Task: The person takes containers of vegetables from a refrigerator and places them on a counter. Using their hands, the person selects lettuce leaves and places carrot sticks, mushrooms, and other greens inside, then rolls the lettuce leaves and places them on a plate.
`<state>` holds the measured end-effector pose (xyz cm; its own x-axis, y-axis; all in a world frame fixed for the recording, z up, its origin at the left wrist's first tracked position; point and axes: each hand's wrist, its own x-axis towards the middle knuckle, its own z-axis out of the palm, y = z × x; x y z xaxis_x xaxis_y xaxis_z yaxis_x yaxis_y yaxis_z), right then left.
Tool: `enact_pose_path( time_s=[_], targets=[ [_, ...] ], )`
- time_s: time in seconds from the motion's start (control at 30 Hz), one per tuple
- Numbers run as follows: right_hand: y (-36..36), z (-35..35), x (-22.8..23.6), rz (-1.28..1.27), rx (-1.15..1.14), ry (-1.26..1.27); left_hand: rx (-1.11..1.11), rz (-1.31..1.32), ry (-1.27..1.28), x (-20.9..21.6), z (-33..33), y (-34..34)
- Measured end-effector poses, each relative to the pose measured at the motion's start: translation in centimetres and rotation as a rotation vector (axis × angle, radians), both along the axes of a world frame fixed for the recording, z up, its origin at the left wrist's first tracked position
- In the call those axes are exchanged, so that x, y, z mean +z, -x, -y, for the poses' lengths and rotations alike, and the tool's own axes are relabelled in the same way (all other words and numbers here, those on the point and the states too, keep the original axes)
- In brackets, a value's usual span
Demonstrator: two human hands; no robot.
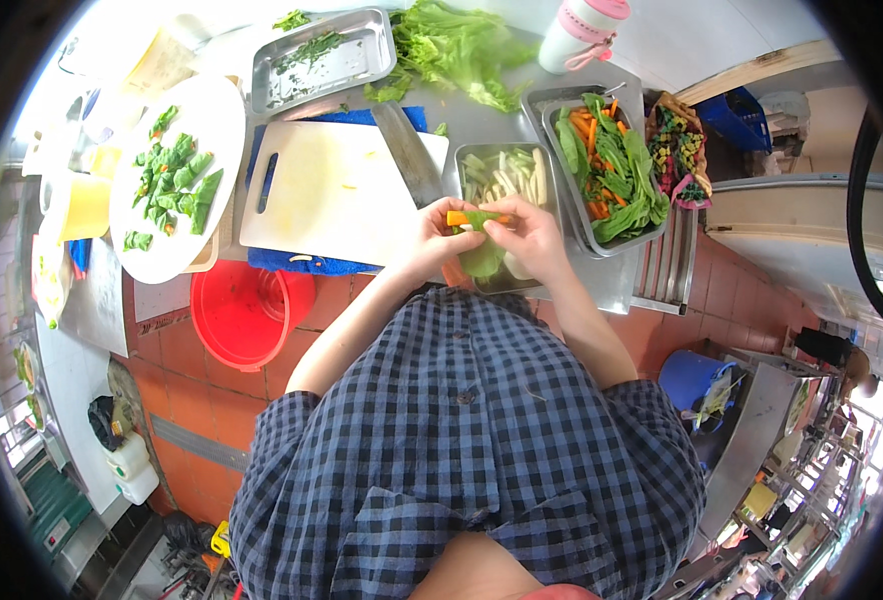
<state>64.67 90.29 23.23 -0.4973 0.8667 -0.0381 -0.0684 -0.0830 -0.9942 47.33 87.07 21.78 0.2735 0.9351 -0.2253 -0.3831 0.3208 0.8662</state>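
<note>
Between my two hands, just in front of my chest, is an orange carrot stick with a green leaf around its middle and hanging below. The fingers of my left hand pinch the leaf and the carrot's left part. My right hand pinches the leaf near the other end. Beneath and beyond them is a metal tray of white and pale green vegetable sticks. To its right, another metal tray holds carrot sticks and green leaves. Far left, several leaf rolls lie on a white oval plate.
A white cutting board lies on a blue cloth, with a cleaver over its right edge. Behind are a shallow metal tray, lettuce and a white-and-pink bottle. A red bucket stands below the counter.
</note>
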Motion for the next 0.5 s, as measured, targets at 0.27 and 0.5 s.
enact_pose_path(
  time_s=[0.27, 0.5],
  targets=[
    [0.1, 0.4, 0.1, 0.041, -0.01, -0.184, 0.021, -0.114, -0.091, -1.0, -0.1, -0.2],
    [-0.1, 0.8, 1.0, 0.09, 0.014, -0.328, -0.017, 0.067, 0.009, 0.3, 0.1, 0.0]
  ],
)
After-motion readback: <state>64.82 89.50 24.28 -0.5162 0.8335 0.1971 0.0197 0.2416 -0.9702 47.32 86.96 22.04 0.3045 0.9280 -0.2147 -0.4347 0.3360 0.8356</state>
